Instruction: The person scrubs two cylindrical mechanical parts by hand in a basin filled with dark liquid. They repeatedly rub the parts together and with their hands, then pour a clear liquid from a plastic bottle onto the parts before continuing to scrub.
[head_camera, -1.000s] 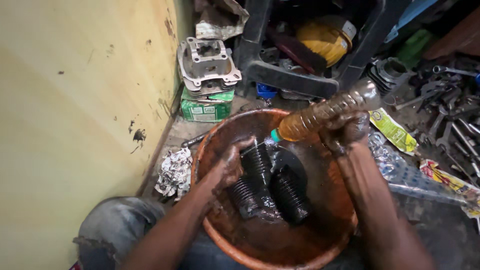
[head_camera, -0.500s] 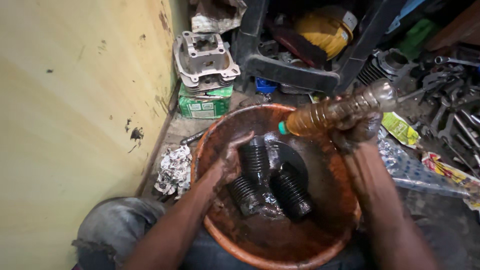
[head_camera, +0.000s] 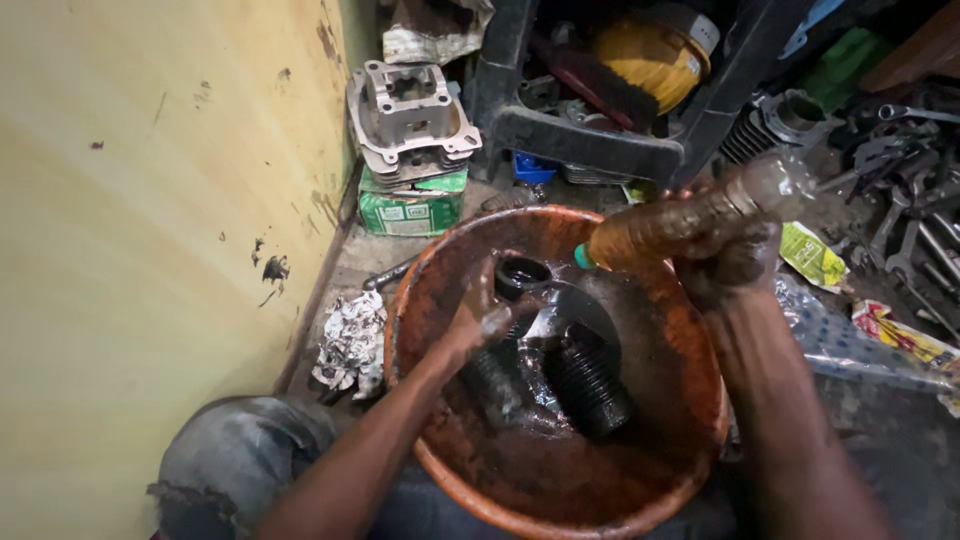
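From the head camera, the right hand is gripping a plastic bottle of amber liquid, fingers closed round its body; the bottle's long axis is running from upper right down to lower left, its green cap end hanging over the orange basin. The left hand is reaching down into the basin, fingers curled on a wet part (blurred, so I cannot tell the grip), just left of the ribbed black rubber boots and nearer to them than the right
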